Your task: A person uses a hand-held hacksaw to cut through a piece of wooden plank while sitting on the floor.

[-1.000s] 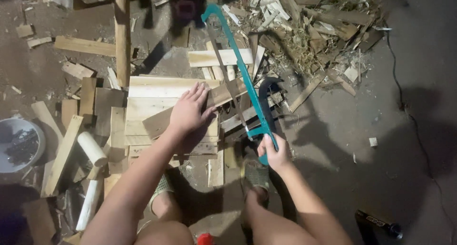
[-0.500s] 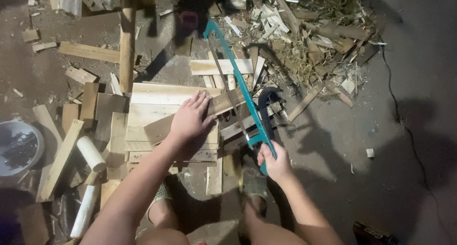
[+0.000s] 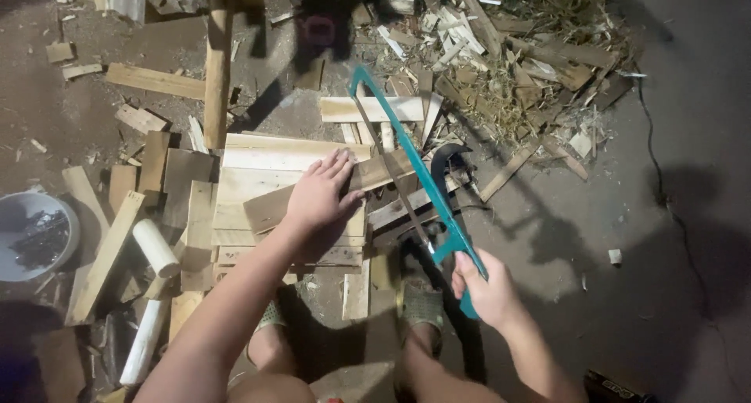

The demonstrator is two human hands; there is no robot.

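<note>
My right hand [image 3: 486, 291] grips the handle of a teal hacksaw [image 3: 407, 167] whose frame slants up and away to the left. Its blade crosses a narrow wooden slat [image 3: 375, 178] lying tilted on a stack of pale boards [image 3: 258, 180]. My left hand [image 3: 321, 194] lies flat on that slat, fingers spread, pressing it down just left of the saw. My knees and a sandalled foot [image 3: 422, 309] show at the bottom, close under the boards.
Offcuts and planks litter the dirt floor on the left, with a long upright stick [image 3: 217, 66]. A heap of splinters and straw [image 3: 508, 59] fills the upper right. A grey bowl [image 3: 35, 235] and white tubes [image 3: 152, 246] lie at left; a black cable [image 3: 665, 192] runs along the right.
The saw has slid back toward me along the slat, and my right hand has dropped lower in view. My left hand stays pressed on the slat.
</note>
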